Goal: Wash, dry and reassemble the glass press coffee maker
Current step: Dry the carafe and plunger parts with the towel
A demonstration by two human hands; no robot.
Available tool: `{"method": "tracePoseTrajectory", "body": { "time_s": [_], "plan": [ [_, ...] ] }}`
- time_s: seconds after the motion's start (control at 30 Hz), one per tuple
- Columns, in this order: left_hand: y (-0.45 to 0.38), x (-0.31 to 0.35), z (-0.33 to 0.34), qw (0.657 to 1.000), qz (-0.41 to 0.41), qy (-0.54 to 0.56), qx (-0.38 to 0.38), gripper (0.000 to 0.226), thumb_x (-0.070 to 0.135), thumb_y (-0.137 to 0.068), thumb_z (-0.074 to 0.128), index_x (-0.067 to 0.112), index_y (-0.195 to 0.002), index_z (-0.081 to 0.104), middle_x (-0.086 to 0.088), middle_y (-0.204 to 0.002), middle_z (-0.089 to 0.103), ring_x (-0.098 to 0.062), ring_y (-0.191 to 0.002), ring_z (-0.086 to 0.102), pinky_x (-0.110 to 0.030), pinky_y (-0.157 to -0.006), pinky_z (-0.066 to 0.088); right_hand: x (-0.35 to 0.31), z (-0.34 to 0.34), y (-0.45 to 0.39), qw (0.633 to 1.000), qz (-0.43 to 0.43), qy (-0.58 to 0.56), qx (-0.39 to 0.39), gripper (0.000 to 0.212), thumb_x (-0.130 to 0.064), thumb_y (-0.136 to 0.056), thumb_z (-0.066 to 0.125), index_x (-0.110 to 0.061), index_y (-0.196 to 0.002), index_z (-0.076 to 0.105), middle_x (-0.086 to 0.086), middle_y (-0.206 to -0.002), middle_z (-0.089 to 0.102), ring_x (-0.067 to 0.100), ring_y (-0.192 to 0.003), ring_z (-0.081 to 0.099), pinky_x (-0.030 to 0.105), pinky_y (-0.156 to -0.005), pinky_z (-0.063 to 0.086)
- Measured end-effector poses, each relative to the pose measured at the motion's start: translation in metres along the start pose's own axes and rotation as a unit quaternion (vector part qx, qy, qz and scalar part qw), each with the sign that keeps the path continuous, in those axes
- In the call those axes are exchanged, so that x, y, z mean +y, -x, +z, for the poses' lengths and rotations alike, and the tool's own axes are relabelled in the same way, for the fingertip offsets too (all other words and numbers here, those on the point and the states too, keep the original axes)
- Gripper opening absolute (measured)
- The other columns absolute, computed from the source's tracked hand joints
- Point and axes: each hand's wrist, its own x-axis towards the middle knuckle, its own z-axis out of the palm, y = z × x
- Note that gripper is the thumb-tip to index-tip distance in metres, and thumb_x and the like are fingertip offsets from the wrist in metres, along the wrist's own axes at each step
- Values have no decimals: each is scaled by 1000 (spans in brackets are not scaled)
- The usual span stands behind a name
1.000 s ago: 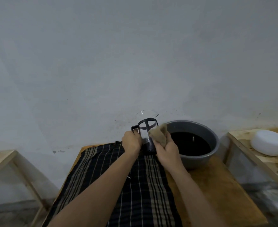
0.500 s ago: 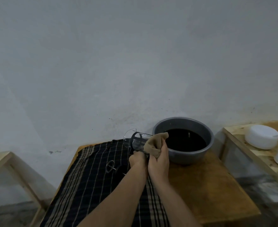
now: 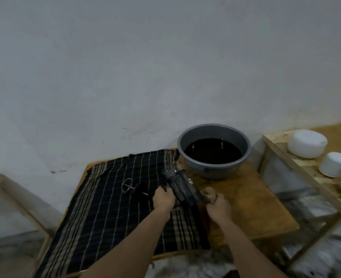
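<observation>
Glass is what both hands work on: the one glass press carafe (image 3: 180, 184) lies on its side over the edge of the striped cloth (image 3: 113, 207), its long axis running from the mouth, far and to the left, down to the base, near and to the right. The left hand (image 3: 163, 198) has its fingers curled around the dark frame on the left side of the carafe. The right hand (image 3: 219, 206) is closed around one small brown rag (image 3: 208, 194), which it holds against the base end, so the carafe sits between the two hands, touching both. I judge this as drying, and the rag's next pass should follow that slanted axis. One plunger (image 3: 132, 187) rests on the cloth, left of the left hand and apart from it. One grey basin (image 3: 213, 151) of dark water stands on the wooden tabletop (image 3: 246, 207), beyond the right hand. Three white containers (image 3: 306, 143) stand on a shelf far to the right.
</observation>
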Motion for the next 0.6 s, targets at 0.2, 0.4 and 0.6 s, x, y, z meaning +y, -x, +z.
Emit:
{"method": "tracePoseTrajectory", "body": {
  "time_s": [0.2,0.4,0.6],
  "plan": [
    [9,-10,3,1000,-2,11,-25,20,17,-101,42,8,-112,56,-13,-99,63,-21,-81,64,-33,-54,59,-14,-7,17,998,-45,-31,11,43,-14,-94,51,-20,-136,50,0,-139,50,21,-130,46,41,-112,37],
    [-6,9,-13,991,107,-71,-38,16,17,-96,46,20,-99,62,-10,-101,69,-26,-90,69,-45,-71,62,-50,-9,19,974,-115,-121,-153,44,-12,-93,54,-33,-131,50,-18,-123,53,6,-116,53,26,-99,42],
    [-21,33,-51,958,204,-192,-64,18,12,-95,48,15,-103,63,-8,-94,72,-19,-74,70,-35,-67,61,-75,4,-9,943,-108,-105,-295,60,-26,-68,86,-22,-122,61,-2,-109,73,15,-105,68,38,-96,52]
  ]
}}
